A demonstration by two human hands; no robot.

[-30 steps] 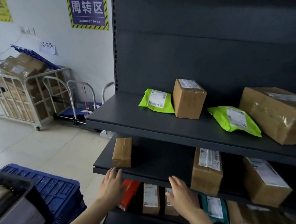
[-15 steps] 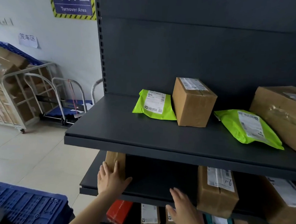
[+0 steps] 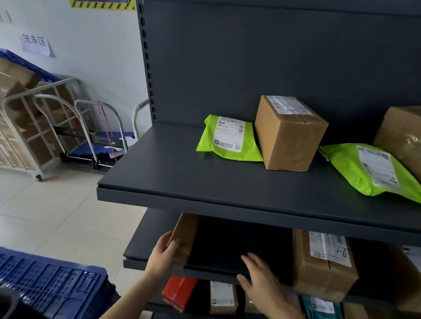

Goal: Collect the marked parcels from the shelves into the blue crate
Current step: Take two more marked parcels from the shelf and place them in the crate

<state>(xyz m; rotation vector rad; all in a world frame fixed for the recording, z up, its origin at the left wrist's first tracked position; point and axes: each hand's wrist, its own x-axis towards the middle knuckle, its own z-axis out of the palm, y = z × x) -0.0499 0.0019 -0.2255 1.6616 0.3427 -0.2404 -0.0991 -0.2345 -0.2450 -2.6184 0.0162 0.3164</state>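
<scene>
On the dark middle shelf [image 3: 223, 249], our left hand [image 3: 163, 254] closes its grip round the narrow upright brown cardboard parcel [image 3: 185, 234] at the shelf's left end. Our right hand [image 3: 263, 283] hovers at the front edge, its grip wide and holding nothing. The blue perforated plastic crate [image 3: 41, 282] sits lower left; we cannot see what is inside it.

matt metal shelf [image 3: 227, 185], taped cardboard box [image 3: 289, 137]
</scene>
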